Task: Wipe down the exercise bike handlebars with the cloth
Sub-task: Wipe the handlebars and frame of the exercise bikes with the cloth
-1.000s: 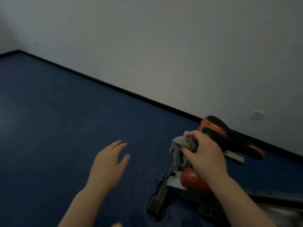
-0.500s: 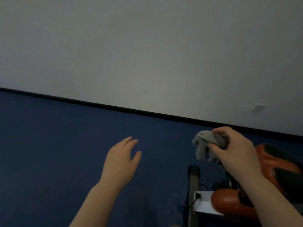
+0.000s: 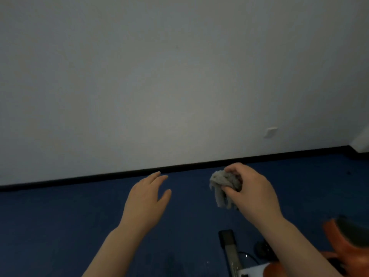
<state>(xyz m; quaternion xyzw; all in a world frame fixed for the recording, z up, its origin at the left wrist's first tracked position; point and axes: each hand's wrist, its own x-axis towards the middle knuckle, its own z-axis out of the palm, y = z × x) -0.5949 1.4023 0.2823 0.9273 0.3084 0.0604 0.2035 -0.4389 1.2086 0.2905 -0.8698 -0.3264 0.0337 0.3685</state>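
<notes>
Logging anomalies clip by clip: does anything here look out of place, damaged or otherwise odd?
Nothing looks damaged or spilled. The one oddity: the right hand grips the bunched grey cloth in mid-air above the blue carpet, off the orange bike at the lower right. The left hand hovers empty.

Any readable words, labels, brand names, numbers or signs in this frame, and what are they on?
None can be read.
Crumpled grey cloth in the right hand: no print.
Orange-and-black exercise bike body: no legible label.
White wall plate: blank or too blurred.
Open left hand: holds nothing.
</notes>
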